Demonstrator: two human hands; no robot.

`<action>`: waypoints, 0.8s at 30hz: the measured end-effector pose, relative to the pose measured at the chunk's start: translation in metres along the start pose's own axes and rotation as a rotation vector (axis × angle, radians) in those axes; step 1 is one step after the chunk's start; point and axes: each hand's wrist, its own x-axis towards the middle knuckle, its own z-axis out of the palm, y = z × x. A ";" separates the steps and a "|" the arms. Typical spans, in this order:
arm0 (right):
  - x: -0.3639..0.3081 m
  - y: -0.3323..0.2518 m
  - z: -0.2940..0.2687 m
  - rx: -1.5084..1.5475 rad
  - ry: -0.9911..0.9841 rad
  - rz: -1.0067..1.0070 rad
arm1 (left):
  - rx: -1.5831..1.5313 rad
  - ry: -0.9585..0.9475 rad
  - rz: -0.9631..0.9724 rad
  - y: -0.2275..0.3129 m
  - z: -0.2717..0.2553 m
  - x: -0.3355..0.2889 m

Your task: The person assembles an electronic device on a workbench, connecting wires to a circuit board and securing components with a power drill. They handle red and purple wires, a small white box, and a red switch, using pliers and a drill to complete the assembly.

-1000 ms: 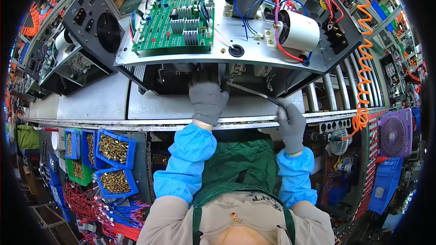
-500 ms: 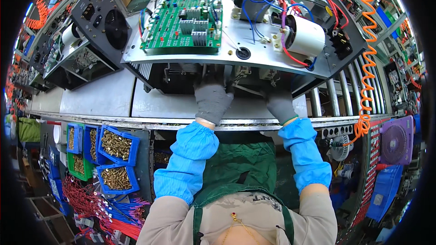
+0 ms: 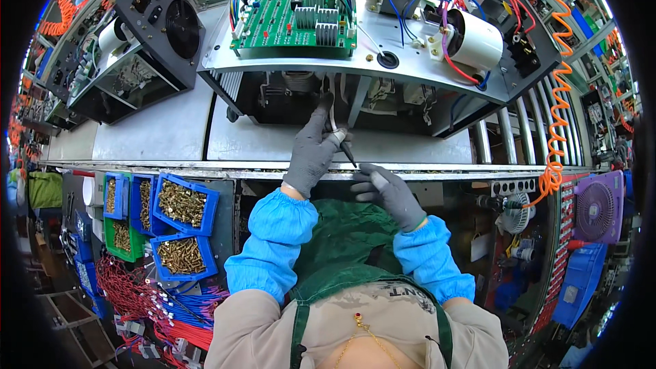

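In front of me stands an open metal equipment chassis point(image 3: 273, 61) with a green circuit board point(image 3: 290, 14), a white cylinder point(image 3: 478, 41) and coloured wires on top. My left hand point(image 3: 311, 157), in a grey glove, is at the opening of its lower bay. Thumb and fingers pinch a white cable point(image 3: 333, 113) that comes out of the bay and has a dark, thin end pointing down toward my right hand. My right hand point(image 3: 393, 198), gloved too, is just below the table's front edge, its fingers apart near that dark end and nothing visible in them.
Blue bins point(image 3: 181, 203) of brass-coloured fasteners and a green bin point(image 3: 123, 238) stand at my left, above bundles of red and blue wires point(image 3: 184, 307). A second chassis point(image 3: 130, 61) sits farther left. Rollers point(image 3: 509, 130), an orange coiled hose point(image 3: 557, 109) and a purple fan point(image 3: 598, 208) are at right.
Both hands have come out of the chassis's lower bay toward me. The left now shows the white cable in its fingers; the right has dropped back and left. The whole view has shifted slightly.
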 end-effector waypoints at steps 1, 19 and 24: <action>-0.001 0.001 0.008 0.224 -0.057 0.072 | 0.003 -0.007 -0.006 0.003 0.003 -0.002; 0.039 0.003 0.032 0.591 -0.213 0.199 | 0.350 -0.100 -0.193 0.017 -0.025 0.005; 0.032 -0.011 0.026 0.170 -0.154 0.178 | 1.169 0.075 0.443 0.019 -0.019 -0.006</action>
